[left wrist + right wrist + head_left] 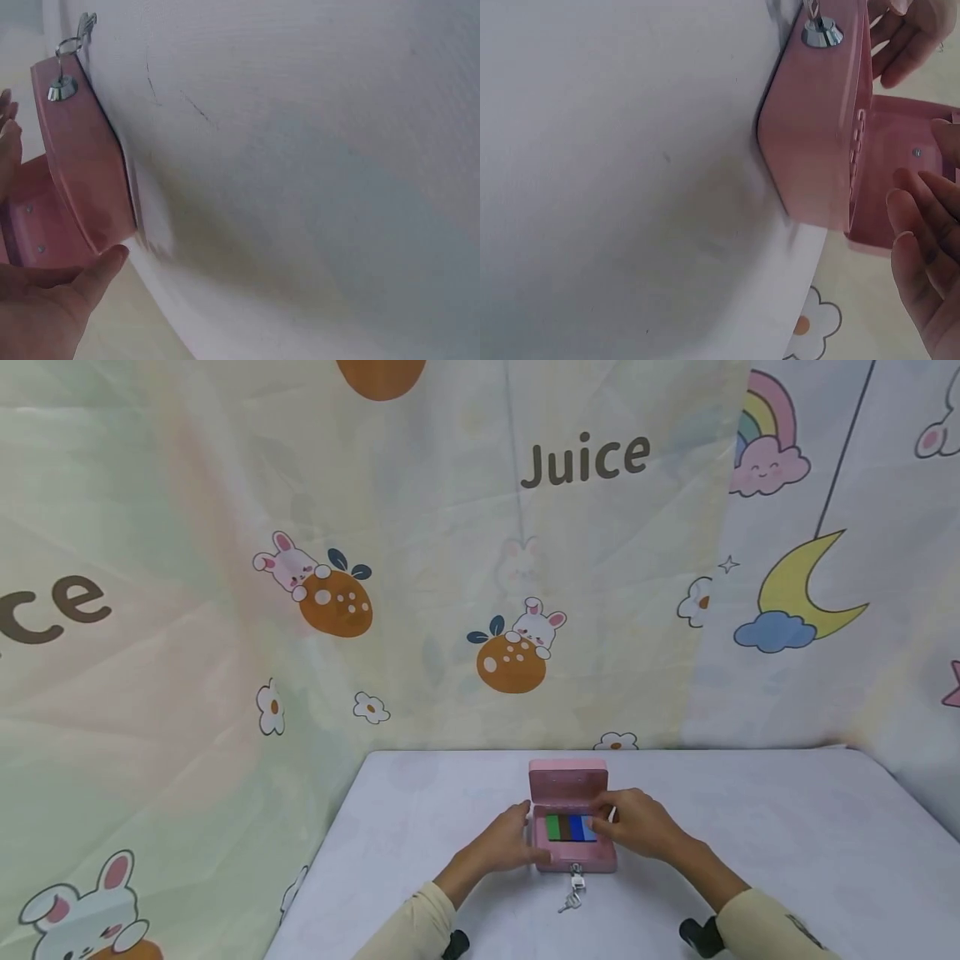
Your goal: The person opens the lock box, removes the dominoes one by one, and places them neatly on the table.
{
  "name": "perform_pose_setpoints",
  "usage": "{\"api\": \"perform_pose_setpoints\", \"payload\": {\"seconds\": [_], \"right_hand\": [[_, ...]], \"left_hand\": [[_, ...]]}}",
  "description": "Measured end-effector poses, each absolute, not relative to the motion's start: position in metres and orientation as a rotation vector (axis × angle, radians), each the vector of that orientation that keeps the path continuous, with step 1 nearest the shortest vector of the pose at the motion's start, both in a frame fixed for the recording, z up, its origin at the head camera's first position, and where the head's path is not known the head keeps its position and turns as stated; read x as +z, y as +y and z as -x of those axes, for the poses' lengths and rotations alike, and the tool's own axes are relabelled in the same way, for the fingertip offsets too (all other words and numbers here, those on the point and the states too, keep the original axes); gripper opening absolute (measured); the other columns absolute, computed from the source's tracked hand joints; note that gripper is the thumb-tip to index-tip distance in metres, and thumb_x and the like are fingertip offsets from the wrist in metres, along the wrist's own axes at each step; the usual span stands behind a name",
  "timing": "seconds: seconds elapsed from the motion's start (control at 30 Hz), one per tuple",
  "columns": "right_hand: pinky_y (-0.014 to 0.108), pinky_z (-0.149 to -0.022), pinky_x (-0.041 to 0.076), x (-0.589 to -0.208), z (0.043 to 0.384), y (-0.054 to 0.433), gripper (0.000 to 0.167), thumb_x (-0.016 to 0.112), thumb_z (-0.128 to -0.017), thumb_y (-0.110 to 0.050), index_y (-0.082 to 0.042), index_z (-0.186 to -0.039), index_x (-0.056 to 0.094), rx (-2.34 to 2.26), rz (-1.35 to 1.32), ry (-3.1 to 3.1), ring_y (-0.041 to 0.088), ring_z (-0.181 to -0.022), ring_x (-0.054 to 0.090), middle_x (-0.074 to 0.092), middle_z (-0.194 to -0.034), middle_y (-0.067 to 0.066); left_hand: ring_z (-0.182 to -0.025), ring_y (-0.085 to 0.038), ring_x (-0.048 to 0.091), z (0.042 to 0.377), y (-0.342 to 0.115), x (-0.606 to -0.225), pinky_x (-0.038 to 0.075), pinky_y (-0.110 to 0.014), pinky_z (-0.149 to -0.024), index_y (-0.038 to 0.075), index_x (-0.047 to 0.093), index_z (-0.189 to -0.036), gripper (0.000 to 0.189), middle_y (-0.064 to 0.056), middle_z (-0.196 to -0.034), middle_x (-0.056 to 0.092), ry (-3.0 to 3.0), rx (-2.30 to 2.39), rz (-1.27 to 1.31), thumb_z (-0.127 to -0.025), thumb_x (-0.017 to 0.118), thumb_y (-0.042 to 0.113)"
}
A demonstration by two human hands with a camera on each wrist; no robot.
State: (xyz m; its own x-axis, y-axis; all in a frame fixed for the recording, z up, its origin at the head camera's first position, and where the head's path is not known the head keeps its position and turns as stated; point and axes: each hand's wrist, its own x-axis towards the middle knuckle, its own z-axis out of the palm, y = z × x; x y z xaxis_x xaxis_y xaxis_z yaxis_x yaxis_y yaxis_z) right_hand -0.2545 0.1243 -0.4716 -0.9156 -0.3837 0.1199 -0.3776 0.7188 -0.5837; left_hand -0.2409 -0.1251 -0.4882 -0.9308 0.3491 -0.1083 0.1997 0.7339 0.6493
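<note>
A pink metal cash box [576, 862] stands on the table with its lid [567, 768] raised. Inside lie coloured pieces side by side: a green piece [553, 827], a brown one, a dark blue one and a light blue piece [588, 829]. My left hand [504, 839] rests along the box's left side, thumb at the front corner and fingers toward the hinge. Over the right side reaches my right hand [641, 822], fingertips at the light blue piece. In the right wrist view its fingers [922, 225] are loosely bent, with no object showing between thumb and fingers.
Keys [572, 900] hang from the lock [576, 870] on the box's front. The box sits on a white-covered table [735, 802], whose far edge meets a printed cloth backdrop [420, 510]. Dark wrist-camera mounts [702, 937] show by the sleeves.
</note>
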Motion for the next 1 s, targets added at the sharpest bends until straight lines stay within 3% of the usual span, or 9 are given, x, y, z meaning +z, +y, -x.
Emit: {"api": "perform_pose_setpoints", "payload": {"seconds": [0.23,0.43,0.63,1.0], "right_hand": [[0.021,-0.053,0.047,-0.476,0.255,0.108,0.028,0.082,-0.083,-0.019,-0.007,-0.106,0.074,-0.955,0.638,2.875,0.009,-0.066,0.053,0.060,-0.073,-0.009],[0.022,-0.056,0.044,-0.477,0.258,0.097,0.034,0.085,-0.079,-0.019,-0.009,-0.109,0.074,-0.902,0.698,2.874,0.010,-0.069,0.052,0.059,-0.073,-0.010],[0.025,-0.062,0.045,-0.478,0.262,0.087,0.040,0.089,-0.075,-0.019,-0.012,-0.112,0.074,-0.851,0.703,2.899,0.011,-0.072,0.052,0.068,-0.085,-0.003],[0.023,-0.053,0.043,-0.487,0.269,0.074,0.033,0.088,-0.076,-0.019,-0.007,-0.104,0.077,-0.777,0.742,2.886,0.010,-0.060,0.050,0.058,-0.065,-0.009]], "left_hand": [[-0.131,-0.029,0.055,0.240,-0.120,-0.488,0.046,-0.046,-0.110,0.010,0.042,-0.149,0.091,-0.013,-0.143,0.056,2.689,1.027,-0.536,-0.073,0.090,0.025],[-0.128,-0.022,0.056,0.242,-0.115,-0.492,0.046,-0.038,-0.111,0.020,0.040,-0.150,0.094,-0.007,-0.141,0.058,2.644,1.091,-0.628,-0.072,0.092,0.025],[-0.124,-0.019,0.057,0.242,-0.113,-0.494,0.047,-0.037,-0.110,0.021,0.040,-0.149,0.094,-0.005,-0.140,0.058,2.681,1.065,-0.601,-0.071,0.093,0.024],[-0.110,-0.016,0.059,0.240,-0.111,-0.499,0.052,-0.035,-0.103,0.016,0.047,-0.143,0.082,-0.005,-0.129,0.062,2.733,1.058,-0.510,-0.074,0.090,0.012]]}}
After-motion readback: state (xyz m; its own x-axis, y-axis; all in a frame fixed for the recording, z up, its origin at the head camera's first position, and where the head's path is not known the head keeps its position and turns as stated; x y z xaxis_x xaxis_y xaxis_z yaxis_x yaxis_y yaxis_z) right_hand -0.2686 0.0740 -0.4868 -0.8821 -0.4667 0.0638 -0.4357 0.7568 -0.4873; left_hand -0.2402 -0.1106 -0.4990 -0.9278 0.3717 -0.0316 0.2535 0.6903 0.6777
